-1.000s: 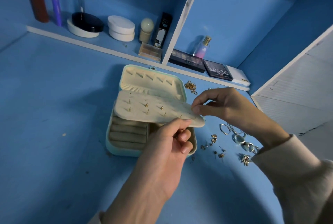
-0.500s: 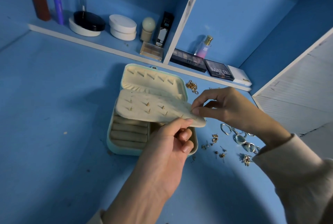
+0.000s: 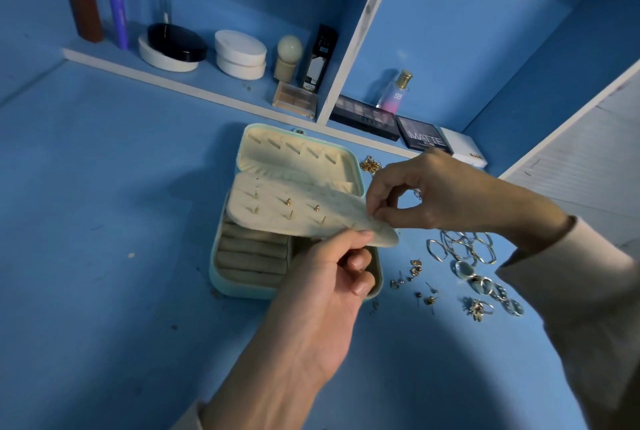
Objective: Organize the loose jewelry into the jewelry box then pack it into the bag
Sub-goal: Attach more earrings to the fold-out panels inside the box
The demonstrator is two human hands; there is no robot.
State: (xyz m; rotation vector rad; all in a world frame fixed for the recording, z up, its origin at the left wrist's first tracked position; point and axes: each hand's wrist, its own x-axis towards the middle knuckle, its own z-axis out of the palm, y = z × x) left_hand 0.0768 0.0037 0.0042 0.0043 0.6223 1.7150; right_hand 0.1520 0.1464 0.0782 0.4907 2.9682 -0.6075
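Note:
A mint jewelry box (image 3: pixel 221 277) stands open on the blue desk, its cream lid (image 3: pixel 298 156) tilted back and ring rolls (image 3: pixel 252 253) showing inside. Above the box a cream earring panel (image 3: pixel 294 211) carries several gold studs. My left hand (image 3: pixel 332 277) grips the panel's near right edge, thumb on top. My right hand (image 3: pixel 433 194) pinches at the panel's right end with thumb and forefinger. Loose gold earrings (image 3: pixel 415 274) and silver rings (image 3: pixel 474 263) lie on the desk right of the box. A gold chain (image 3: pixel 370 165) lies behind. No bag is in view.
A shelf behind the box holds compacts (image 3: pixel 239 54), a sponge (image 3: pixel 289 55), a black tube (image 3: pixel 320 55), eyeshadow palettes (image 3: pixel 422 137), a perfume bottle (image 3: pixel 396 92) and a white box (image 3: pixel 465 151). A white panel (image 3: pixel 581 159) borders the desk at right.
Both hands and the panel stay nearly in place. My right fingers have shifted slightly along the panel's right end.

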